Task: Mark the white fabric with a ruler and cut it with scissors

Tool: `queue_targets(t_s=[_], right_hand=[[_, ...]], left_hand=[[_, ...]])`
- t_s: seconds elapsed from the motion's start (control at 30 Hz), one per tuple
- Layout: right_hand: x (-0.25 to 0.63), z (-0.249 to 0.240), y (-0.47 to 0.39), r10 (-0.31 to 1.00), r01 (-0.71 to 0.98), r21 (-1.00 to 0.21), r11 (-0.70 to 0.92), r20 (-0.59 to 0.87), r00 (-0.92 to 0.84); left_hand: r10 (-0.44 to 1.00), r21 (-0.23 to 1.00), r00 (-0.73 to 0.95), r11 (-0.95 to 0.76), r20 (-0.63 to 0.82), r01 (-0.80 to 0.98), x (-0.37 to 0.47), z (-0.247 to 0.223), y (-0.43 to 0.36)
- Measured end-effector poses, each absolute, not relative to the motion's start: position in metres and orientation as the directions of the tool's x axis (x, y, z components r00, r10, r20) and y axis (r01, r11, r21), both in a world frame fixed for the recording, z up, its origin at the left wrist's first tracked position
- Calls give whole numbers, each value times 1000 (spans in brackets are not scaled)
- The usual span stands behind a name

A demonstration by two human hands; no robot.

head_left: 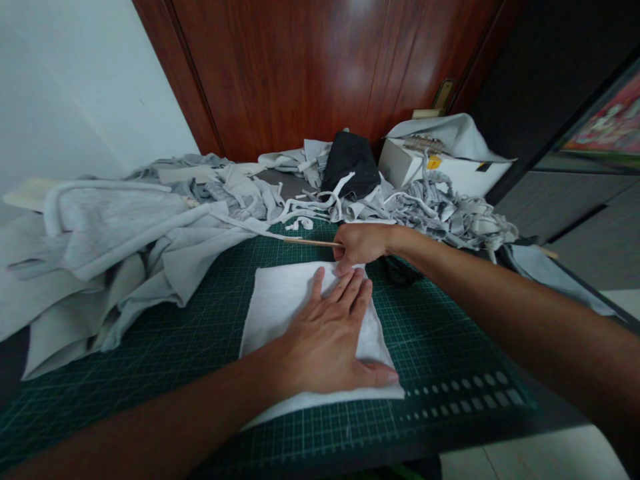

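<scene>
A white piece of cloth [280,293] lies flat on the green cutting mat [430,333]. My left hand [333,327] presses on it with the fingers spread, its fingertips close to the far edge. At that far edge, my right hand [363,247] is closed around a thin wooden stick [313,242], which points out to the left. The right fingers come down at the cloth's far right corner, beside the left fingertips. What the stick's other end looks like is hidden inside the right hand.
Grey fabric [150,233] is heaped on the left. White cord [300,223], a black cloth bundle [351,165] and tangled grey strips [445,207] lie along the back. A white box [450,175] stands back right, before a wooden door [300,73].
</scene>
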State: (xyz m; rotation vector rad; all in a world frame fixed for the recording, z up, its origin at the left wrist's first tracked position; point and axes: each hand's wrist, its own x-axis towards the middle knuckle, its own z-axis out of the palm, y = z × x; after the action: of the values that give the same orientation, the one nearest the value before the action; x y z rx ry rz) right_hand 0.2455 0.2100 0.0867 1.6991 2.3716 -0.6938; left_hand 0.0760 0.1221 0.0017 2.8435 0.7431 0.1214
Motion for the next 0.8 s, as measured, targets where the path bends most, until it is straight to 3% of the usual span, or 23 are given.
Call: queue_targets(t_s=[0.2, 0.53, 0.67, 0.8], right_hand=[[249, 85, 223, 814, 881, -417, 222, -418, -403], [264, 84, 251, 764, 809, -588, 17, -514, -389], [266, 83, 257, 749, 807, -590, 19, -526, -402], [263, 85, 259, 756, 854, -516, 62, -534, -378]], left_hand=[[452, 224, 891, -873, 33, 434, 66, 4, 120], [448, 245, 893, -871, 38, 426, 63, 5, 118], [444, 233, 895, -877, 53, 421, 63, 3, 119], [447, 228, 893, -876, 50, 425, 63, 3, 119]])
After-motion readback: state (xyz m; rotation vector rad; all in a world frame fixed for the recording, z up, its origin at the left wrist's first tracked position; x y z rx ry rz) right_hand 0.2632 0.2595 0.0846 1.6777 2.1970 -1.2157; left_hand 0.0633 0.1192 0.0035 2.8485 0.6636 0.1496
